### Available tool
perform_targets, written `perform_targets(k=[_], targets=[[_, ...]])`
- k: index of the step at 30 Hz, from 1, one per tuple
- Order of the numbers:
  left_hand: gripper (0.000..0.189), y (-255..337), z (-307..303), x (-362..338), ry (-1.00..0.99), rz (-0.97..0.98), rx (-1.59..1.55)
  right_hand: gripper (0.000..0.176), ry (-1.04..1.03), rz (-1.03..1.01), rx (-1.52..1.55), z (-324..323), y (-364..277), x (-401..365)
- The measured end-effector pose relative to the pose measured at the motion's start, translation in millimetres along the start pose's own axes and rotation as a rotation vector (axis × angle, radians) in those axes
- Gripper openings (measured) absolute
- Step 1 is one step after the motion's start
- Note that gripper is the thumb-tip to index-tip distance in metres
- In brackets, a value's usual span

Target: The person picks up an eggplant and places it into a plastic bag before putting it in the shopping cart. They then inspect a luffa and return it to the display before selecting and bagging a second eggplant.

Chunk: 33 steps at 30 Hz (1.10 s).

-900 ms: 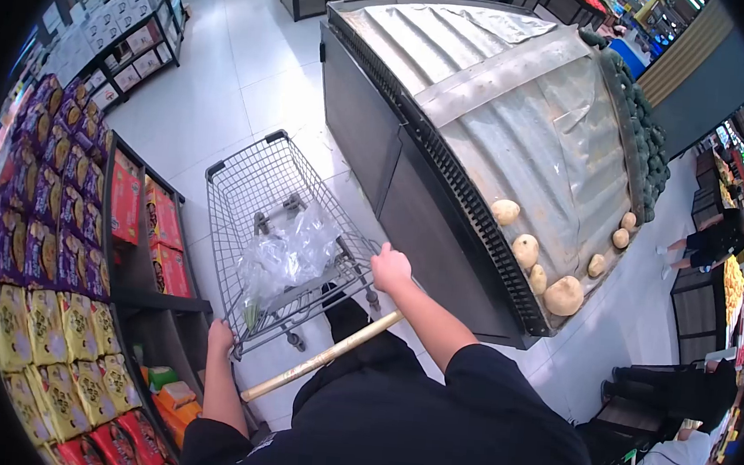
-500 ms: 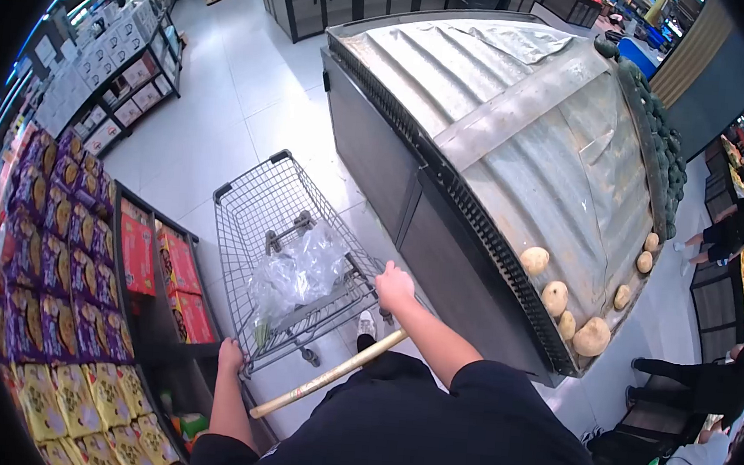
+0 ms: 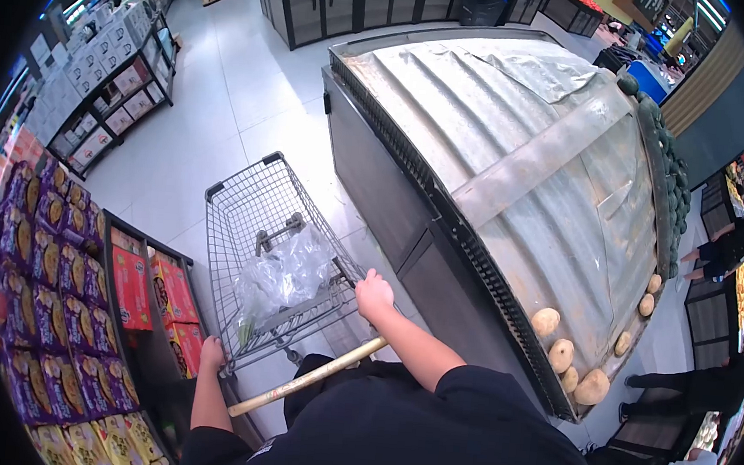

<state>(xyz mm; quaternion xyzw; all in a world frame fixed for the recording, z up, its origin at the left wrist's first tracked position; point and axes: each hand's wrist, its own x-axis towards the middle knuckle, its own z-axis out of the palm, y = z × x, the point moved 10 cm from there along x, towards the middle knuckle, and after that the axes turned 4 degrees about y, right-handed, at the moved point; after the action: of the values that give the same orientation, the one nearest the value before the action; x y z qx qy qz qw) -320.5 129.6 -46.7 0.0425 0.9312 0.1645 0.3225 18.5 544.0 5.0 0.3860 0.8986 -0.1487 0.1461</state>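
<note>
A wire shopping cart (image 3: pixel 244 187) stands in front of me, its pale yellow handle bar (image 3: pixel 308 378) crossing close to my body. My left hand (image 3: pixel 213 355) is closed on the near left corner of the cart's frame. On the near right side, my right hand (image 3: pixel 374 297) is wrapped round the frame, ahead of the handle bar. Clear plastic bags (image 3: pixel 286 269) lie in the cart, with something green showing in one at the near left. What else is inside the bags I cannot make out.
A large stand (image 3: pixel 516 174) with a bare sloping top flanks the cart on the right, with several potatoes (image 3: pixel 592 387) along its near edge. Shelves of purple snack packs (image 3: pixel 31 293) and red boxes (image 3: pixel 129 288) line the left. White floor (image 3: pixel 217 89) stretches ahead. Other people (image 3: pixel 729 252) are at far right.
The view has shifted slightly; the potatoes and stand sit lower and further right. The cart and both hands appear slightly further left in view, still holding together.
</note>
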Motion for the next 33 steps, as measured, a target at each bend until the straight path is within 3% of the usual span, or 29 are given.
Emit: perform_targets(k=[8,10,12,14,18,20,22,24,26,30,32,33], targets=[[0.024,85.4,8.0,88.4,0.013,0.08,-0.169,0.024,0.06,0.011,0.016,-21.8,16.3,112.7],[0.022,110.5,-22.3,111.5,0.03,0.126,-0.087,0.023,0.041,0.004,0.004,-43.4,-2.8,138.9],[0.023,103.4,-16.4,166.9,0.015,0.152,-0.13,0.023,0.036,0.004,-0.024,-60.2,-2.1,161.0],[0.023,106.7,-11.3,203.1,0.069,0.223,0.058,0.023,0.022,-0.002,-0.059,-63.6,-6.3,177.4],[0.027,158.7,-35.0,222.5,0.088,0.231,0.136,0.022,0.022,0.031,-0.073,-70.9,-25.9,216.9],[0.029,177.2,-39.5,241.9,0.02,0.182,0.096,0.024,0.011,0.065,-0.092,-71.8,-29.4,238.9],[0.03,187.1,-43.8,282.3,0.076,0.304,0.241,0.024,-0.028,0.074,-0.111,-78.2,-39.1,257.5],[0.035,195.9,-58.3,318.2,-0.013,0.24,0.204,0.025,0.001,0.12,-0.091,-81.2,-51.8,279.1],[0.044,241.6,-86.4,309.7,0.055,0.382,0.239,0.026,0.003,0.13,-0.085,-85.9,-56.2,299.5],[0.054,271.9,-119.1,298.9,0.038,0.435,0.193,0.027,-0.008,0.176,-0.083,-91.9,-61.9,335.3],[0.057,261.8,-133.3,299.5,0.043,0.358,0.297,0.027,-0.003,0.179,-0.067,-102.3,-70.3,351.8],[0.053,254.8,-133.9,294.9,-0.076,0.198,0.14,0.027,-0.006,0.192,-0.065,-105.4,-73.1,359.7]])
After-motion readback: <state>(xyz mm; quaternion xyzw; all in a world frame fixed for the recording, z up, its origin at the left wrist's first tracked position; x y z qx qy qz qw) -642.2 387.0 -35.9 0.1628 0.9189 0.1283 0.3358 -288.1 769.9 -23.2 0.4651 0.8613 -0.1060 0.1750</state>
